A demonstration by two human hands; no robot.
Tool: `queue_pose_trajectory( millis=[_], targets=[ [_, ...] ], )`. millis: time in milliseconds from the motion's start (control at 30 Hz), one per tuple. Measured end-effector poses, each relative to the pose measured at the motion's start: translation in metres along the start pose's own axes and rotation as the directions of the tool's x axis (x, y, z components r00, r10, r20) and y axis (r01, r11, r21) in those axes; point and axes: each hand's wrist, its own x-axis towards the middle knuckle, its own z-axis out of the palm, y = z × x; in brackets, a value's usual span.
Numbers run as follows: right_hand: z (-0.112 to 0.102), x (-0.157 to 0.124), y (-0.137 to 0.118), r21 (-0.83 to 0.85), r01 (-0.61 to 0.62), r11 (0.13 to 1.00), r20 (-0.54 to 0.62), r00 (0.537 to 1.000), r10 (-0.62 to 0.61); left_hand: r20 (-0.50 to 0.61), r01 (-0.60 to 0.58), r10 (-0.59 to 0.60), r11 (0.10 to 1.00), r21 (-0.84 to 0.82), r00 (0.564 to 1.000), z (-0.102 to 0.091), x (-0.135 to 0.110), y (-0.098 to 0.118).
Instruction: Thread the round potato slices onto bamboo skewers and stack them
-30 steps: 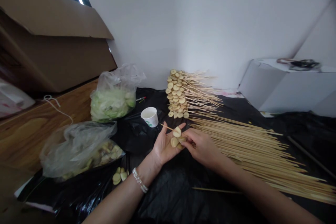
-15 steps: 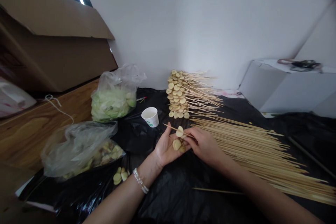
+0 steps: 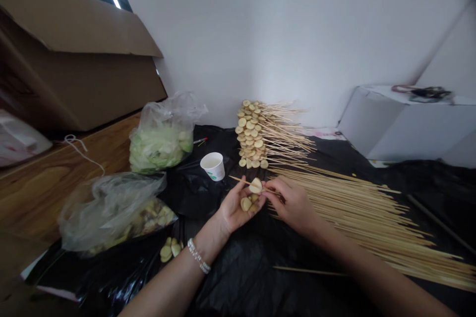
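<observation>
My left hand (image 3: 234,207) lies palm up over the black plastic sheet (image 3: 241,267) and cups a few pale potato slices (image 3: 246,203). Its fingertips press one slice (image 3: 256,185) that sits on a thin bamboo skewer (image 3: 238,180). My right hand (image 3: 292,203) pinches that skewer just right of the slice. Behind the hands stands a stack of finished skewers with slices (image 3: 251,133). A broad pile of bare bamboo skewers (image 3: 357,208) spreads to the right.
A white paper cup (image 3: 213,165) stands left of the hands. Two clear bags hold green leaves (image 3: 161,136) and cut pieces (image 3: 111,210); loose slices (image 3: 169,249) lie beside them. A cardboard box (image 3: 74,59) is at left, a white box (image 3: 405,121) at right. One skewer (image 3: 308,271) lies near me.
The skewered slice and both hands have shifted slightly; my left fingers have curled closer round the slice on the skewer, and my right hand has closed in toward it.
</observation>
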Motion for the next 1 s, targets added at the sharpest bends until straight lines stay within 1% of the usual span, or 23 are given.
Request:
queue_pose_trajectory(
  millis=[67,100,167,233,333,400,533,633,733,833,900,1000],
  targets=[
    [-0.001,0.001,0.001,-0.02,0.002,1.0,-0.02,1.0,-0.002,-0.058,0.047,-0.046,0.999,0.023,0.997,0.0,0.001,0.0],
    [-0.002,0.001,0.002,-0.029,0.004,1.0,-0.02,1.0,-0.005,-0.063,0.081,-0.079,0.996,0.029,0.995,-0.001,0.001,0.0],
    [-0.001,0.0,0.002,-0.041,0.012,0.999,-0.002,1.0,-0.012,-0.035,0.132,-0.131,0.991,0.031,0.991,-0.002,0.0,-0.001],
    [-0.001,0.0,0.002,-0.046,0.021,0.999,0.026,0.999,-0.019,-0.007,0.144,-0.144,0.989,0.028,0.99,-0.005,-0.001,-0.001],
    [0.001,-0.002,0.002,-0.047,0.022,0.999,0.053,0.998,-0.019,-0.029,0.131,-0.129,0.99,0.045,0.991,-0.007,-0.003,-0.002],
    [0.0,-0.001,0.002,-0.042,0.005,0.999,0.068,0.998,-0.002,-0.054,0.085,-0.081,0.994,0.073,0.995,-0.007,-0.003,-0.003],
    [-0.005,0.002,0.006,-0.031,-0.075,0.997,0.077,0.994,0.077,-0.078,-0.068,0.075,0.994,0.088,0.994,-0.003,0.0,-0.002],
    [-0.011,0.006,0.011,-0.04,-0.152,0.988,0.08,0.985,0.154,-0.122,-0.171,0.175,0.984,0.043,0.977,-0.003,0.003,0.004],
    [-0.015,0.009,0.016,-0.045,-0.194,0.98,0.125,0.972,0.198,-0.146,-0.256,0.254,0.967,0.003,0.956,-0.005,0.005,0.01],
    [-0.017,0.009,0.019,-0.041,-0.174,0.984,0.203,0.963,0.179,-0.128,-0.278,0.27,0.96,-0.043,0.954,-0.008,0.004,0.014],
    [-0.018,0.008,0.02,-0.037,-0.16,0.986,0.24,0.957,0.164,-0.145,-0.277,0.263,0.957,-0.083,0.954,-0.008,0.004,0.017],
    [-0.02,0.009,0.019,-0.065,-0.157,0.985,0.246,0.955,0.168,-0.172,-0.278,0.256,0.954,-0.117,0.951,-0.007,0.002,0.019]
  ],
)
